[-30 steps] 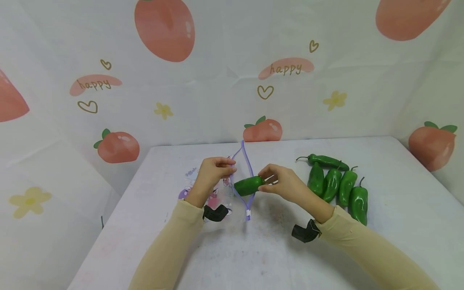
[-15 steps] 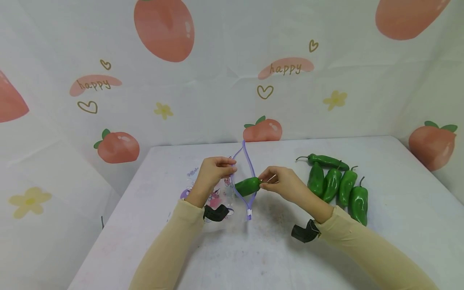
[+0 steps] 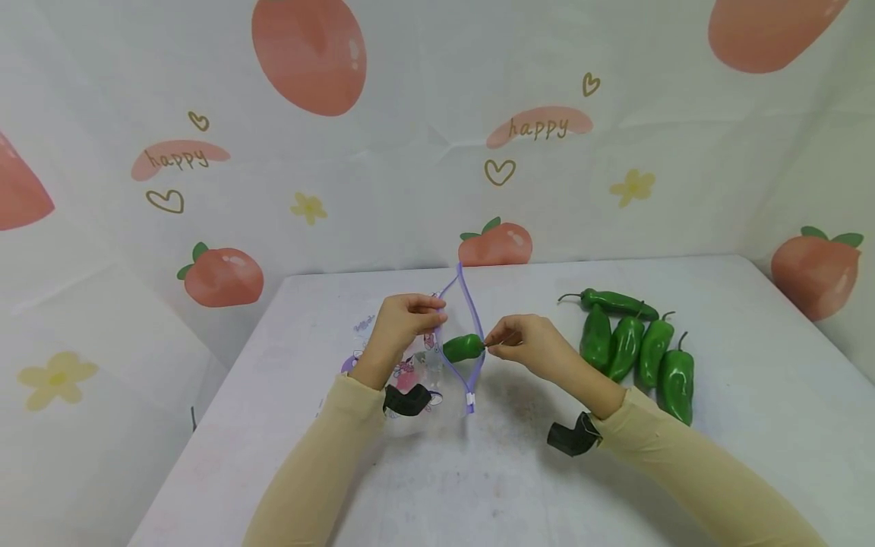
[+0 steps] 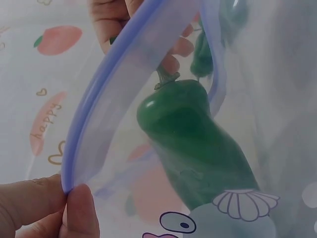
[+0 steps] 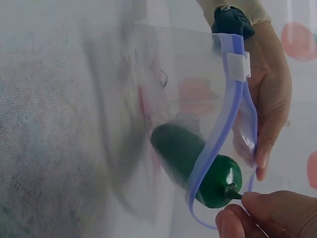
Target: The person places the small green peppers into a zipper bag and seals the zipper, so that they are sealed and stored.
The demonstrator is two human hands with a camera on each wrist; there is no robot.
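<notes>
A clear zip bag [image 3: 472, 304] with a purple rim and printed cartoon figures stands with its mouth spread wide. My left hand [image 3: 409, 327] pinches one side of that rim between thumb and fingers, as the left wrist view also shows. A green pepper [image 3: 462, 348] lies mostly inside the bag, stem end at the mouth. My right hand [image 3: 529, 339] pinches its stem [image 5: 235, 194] just outside the opening. In the right wrist view the white slider [image 5: 238, 66] sits near one end of the rim.
Several green peppers [image 3: 625, 346] lie grouped on the white table [image 3: 437, 486] to the right, close beside my right forearm. A white cloth [image 3: 383, 190] with peach prints hangs behind the table.
My right hand has moved slightly left, pushing the pepper deeper into the bag. Its grasp has shifted from the pepper's top end to the stem. The left hand stays put.
</notes>
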